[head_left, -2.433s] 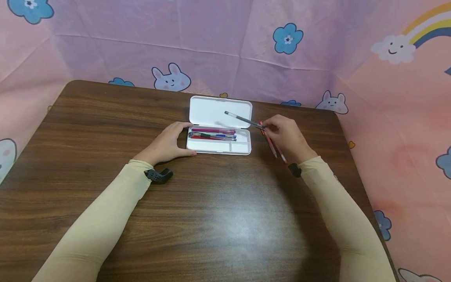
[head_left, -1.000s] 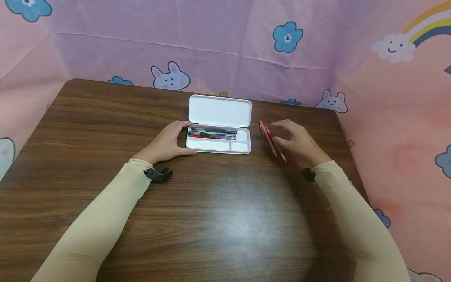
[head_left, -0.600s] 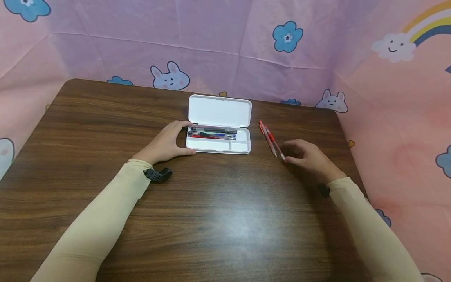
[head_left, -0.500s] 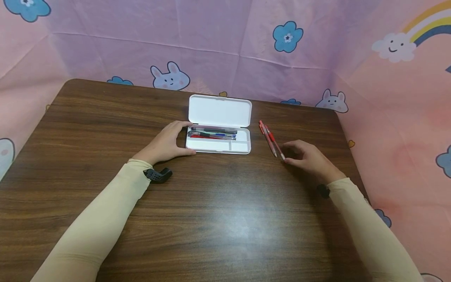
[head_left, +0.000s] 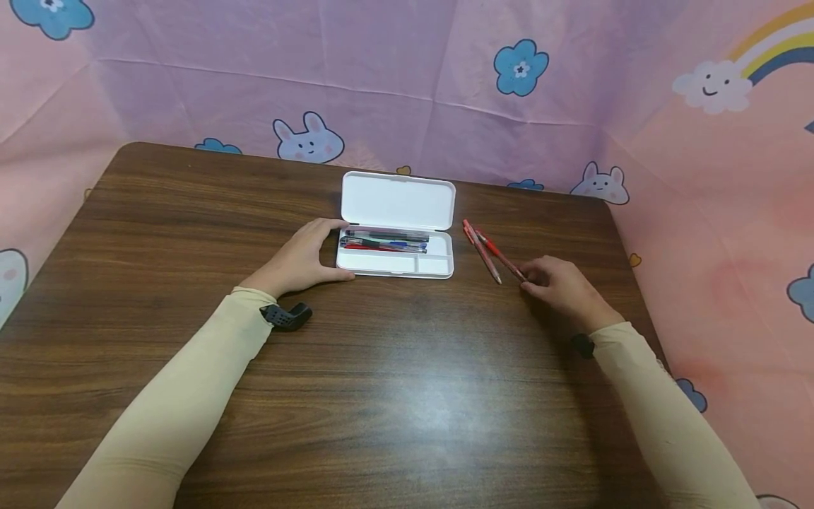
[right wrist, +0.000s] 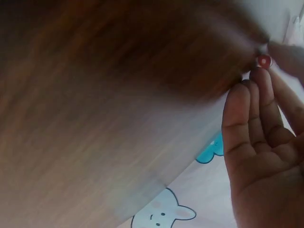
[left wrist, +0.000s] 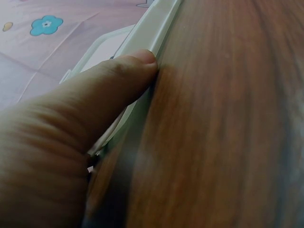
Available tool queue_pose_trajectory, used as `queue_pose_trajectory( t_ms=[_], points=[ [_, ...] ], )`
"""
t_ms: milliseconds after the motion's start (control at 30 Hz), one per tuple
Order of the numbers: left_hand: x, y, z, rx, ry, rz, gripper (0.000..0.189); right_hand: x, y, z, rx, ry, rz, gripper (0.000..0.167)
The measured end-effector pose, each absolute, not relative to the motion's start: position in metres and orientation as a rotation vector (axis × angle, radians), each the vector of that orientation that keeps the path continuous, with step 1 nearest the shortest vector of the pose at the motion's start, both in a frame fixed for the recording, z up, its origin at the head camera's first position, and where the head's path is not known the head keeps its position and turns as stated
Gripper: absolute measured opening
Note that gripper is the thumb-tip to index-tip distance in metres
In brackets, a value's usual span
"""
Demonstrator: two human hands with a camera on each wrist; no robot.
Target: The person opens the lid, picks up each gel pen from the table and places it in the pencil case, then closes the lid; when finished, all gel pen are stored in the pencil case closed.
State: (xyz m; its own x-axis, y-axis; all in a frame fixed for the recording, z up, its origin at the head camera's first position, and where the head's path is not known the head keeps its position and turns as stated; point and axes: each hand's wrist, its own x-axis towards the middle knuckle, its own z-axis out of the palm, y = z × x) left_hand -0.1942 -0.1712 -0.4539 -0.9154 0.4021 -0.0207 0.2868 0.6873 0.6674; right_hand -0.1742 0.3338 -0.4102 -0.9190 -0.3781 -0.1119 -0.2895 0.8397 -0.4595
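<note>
A white pencil case [head_left: 398, 201] lies with its lid raised at the back of the table. Several pens [head_left: 384, 245], with black, blue and red among them, fill its rear compartment. My left hand [head_left: 296, 260] holds the case's left end, its thumb against the front edge; that thumb [left wrist: 104, 90] presses the white rim [left wrist: 154, 28] in the left wrist view. To the right, my right hand [head_left: 561, 284] pinches the near end of a red pen [head_left: 494, 250]. Its round red end [right wrist: 264, 61] shows between the fingertips in the right wrist view. Another red pen [head_left: 486, 259] lies close beside it.
The brown wooden table [head_left: 356, 382] spreads toward me. A printed cloth [head_left: 394, 85] with flowers and rabbits hangs behind and to the right of it. The case's front compartments [head_left: 381, 264] are split by a small divider.
The right hand laid a dark pen in the case, then moved toward the near ends of the red pens. It now pinches one, whose near end has swung rightward. The left hand stays put.
</note>
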Motion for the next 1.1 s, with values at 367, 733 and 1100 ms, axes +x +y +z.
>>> queue_pose_trajectory(
  t_ms=[367,733,1100],
  points=[
    [-0.195,-0.172,-0.456,0.565,2.737,1.038,0.105,-0.176,0.343,-0.408,-0.328,2.961,-0.719,0.014],
    [-0.194,-0.172,-0.456,0.570,2.737,1.041,0.104,-0.181,0.345,-0.403,-0.376,3.151,-0.801,0.012],
    [-0.193,-0.171,-0.453,0.572,2.737,1.045,0.102,-0.195,0.285,-0.383,-0.777,3.145,-0.949,0.011]
  ],
)
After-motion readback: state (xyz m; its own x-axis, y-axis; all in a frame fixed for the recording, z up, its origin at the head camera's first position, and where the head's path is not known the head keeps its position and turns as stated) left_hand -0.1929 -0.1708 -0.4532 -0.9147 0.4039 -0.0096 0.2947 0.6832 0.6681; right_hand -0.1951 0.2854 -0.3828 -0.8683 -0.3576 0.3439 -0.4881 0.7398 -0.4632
